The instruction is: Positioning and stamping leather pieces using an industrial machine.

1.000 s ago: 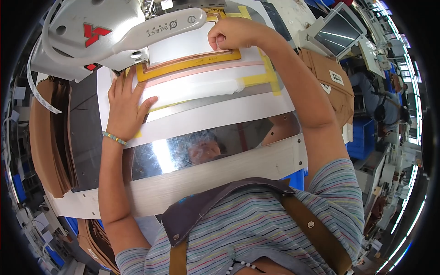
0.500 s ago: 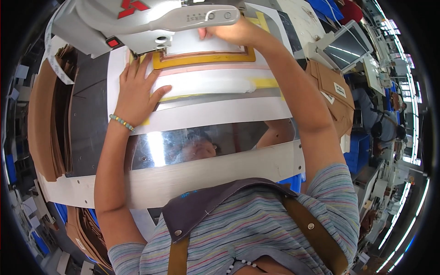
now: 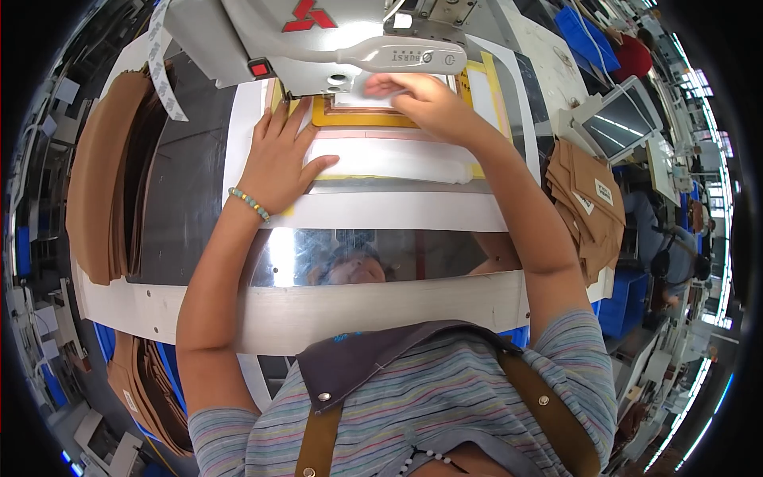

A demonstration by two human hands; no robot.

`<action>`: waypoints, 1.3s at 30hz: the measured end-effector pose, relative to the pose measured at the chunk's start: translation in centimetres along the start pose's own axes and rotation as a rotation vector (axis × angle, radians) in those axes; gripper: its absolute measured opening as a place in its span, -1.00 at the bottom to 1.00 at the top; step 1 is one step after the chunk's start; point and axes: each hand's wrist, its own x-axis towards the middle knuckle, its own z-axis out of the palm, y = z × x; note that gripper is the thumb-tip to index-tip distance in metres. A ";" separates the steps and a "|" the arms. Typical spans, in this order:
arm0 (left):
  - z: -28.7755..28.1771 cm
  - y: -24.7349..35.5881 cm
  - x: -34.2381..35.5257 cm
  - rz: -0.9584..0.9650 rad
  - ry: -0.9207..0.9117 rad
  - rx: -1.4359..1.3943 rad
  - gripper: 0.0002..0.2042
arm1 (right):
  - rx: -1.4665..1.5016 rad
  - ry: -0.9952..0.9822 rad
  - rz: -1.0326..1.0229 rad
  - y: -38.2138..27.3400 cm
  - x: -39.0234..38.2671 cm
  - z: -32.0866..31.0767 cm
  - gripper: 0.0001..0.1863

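Note:
My left hand (image 3: 282, 159) lies flat with fingers spread on a white sheet (image 3: 366, 208), at the left corner of a yellow-edged frame (image 3: 362, 121). A beaded bracelet (image 3: 249, 204) circles that wrist. My right hand (image 3: 429, 103) is over the frame's right part, below a light grey lamp (image 3: 405, 56). Its fingers reach left, loosely bent and a little apart, and I see nothing in them. White material (image 3: 358, 98) shows inside the frame. The sewing machine head (image 3: 274, 40) overhangs the frame and hides its far side.
Brown flat pieces (image 3: 99, 183) stand in a stack at the left. More brown pieces (image 3: 584, 199) with white labels lie at the right, near a tilted screen (image 3: 620, 123). A shiny metal plate (image 3: 445, 256) runs along the near side. A person (image 3: 675, 246) sits farther right.
My right hand has drawn back toward me over the frame, and its fingers have come out from behind the lamp. My left hand stays flat by the frame corner. The whole view has shifted.

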 end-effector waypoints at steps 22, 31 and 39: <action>-9.9 -23.5 -12.8 -0.390 0.288 0.795 -0.61 | -0.390 0.319 -0.244 -0.7 -9.0 -0.6 -0.79; -16.4 -26.3 -9.7 -1.032 0.209 -0.153 -0.82 | -0.388 0.300 -0.233 -1.3 -9.3 -0.5 -0.81; -17.2 -22.8 -7.7 -0.585 0.775 -0.148 -0.84 | -0.387 0.278 -0.235 -1.2 -9.3 -0.2 -0.80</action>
